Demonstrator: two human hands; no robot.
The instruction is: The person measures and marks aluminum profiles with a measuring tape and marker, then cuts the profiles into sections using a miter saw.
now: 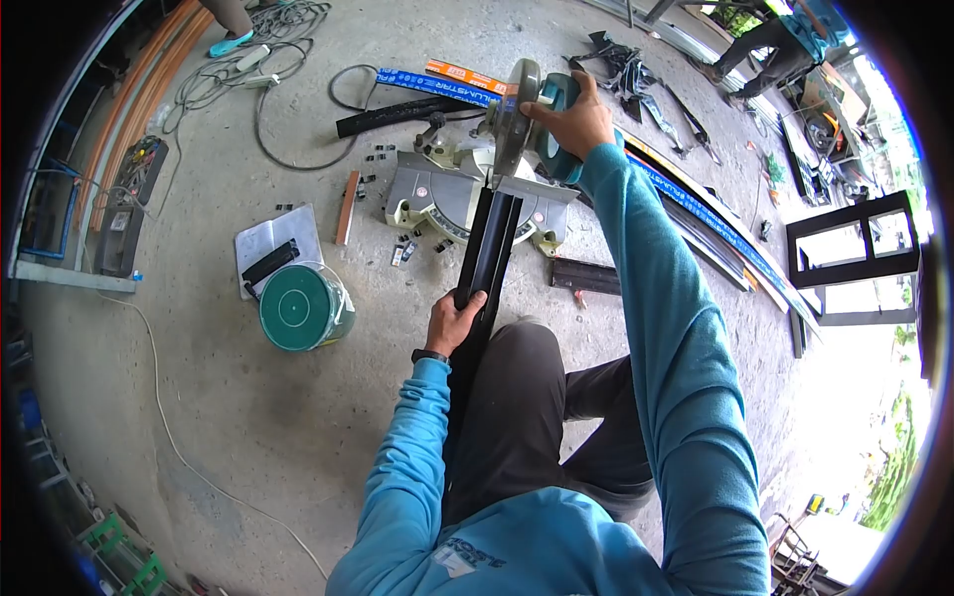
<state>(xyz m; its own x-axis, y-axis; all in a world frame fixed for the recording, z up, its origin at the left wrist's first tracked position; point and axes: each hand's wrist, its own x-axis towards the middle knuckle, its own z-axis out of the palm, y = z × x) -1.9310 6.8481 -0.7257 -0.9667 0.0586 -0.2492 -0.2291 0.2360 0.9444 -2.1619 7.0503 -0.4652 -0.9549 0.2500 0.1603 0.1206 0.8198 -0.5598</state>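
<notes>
A miter saw (517,124) stands on the concrete floor in front of me, its round guard over the silver base (437,202). My right hand (581,117) is wrapped round the saw's green handle at the top. A long black channel-shaped profile (494,233) lies across the saw base and runs back beside my knee. My left hand (458,323) grips this profile partway along, well back from the blade guard. Whether the blade touches the profile is hidden by the guard. Small dark cut pieces (402,248) are scattered by the base.
A green-lidded bucket (294,308) stands at left, beside a notebook (260,241). Long wrapped profiles (686,199) lie to the right, near a black frame (855,238). Cables (243,74) tangle at upper left. Two other people's legs show at the top corners.
</notes>
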